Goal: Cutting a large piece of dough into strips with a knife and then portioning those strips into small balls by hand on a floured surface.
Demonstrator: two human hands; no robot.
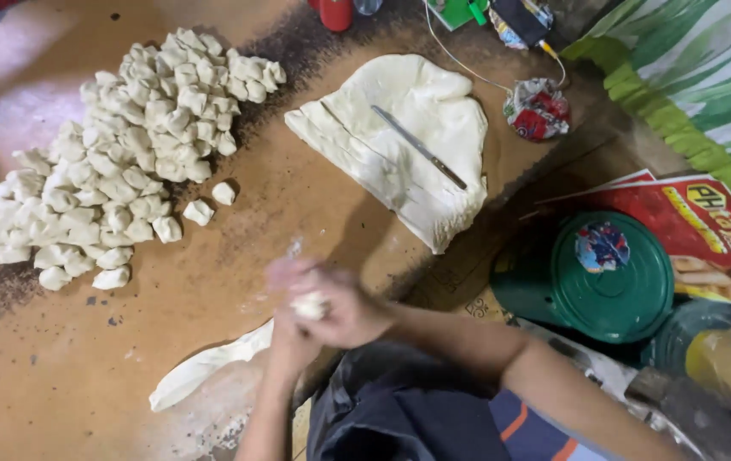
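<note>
While a heap of dough pieces (118, 154) fills the upper left, the left hand (293, 329) and right hand (344, 307), low in the centre, clasp one small dough lump (308, 305); a knife (421, 147) lies on the dough slab (399, 137) upper centre, a green lid (608, 277) sits right.

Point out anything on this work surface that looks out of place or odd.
A knife lies loose on top of the big dough slab, and a crumpled wrapper sits right beside it. Nothing looks spilled or damaged.
</note>
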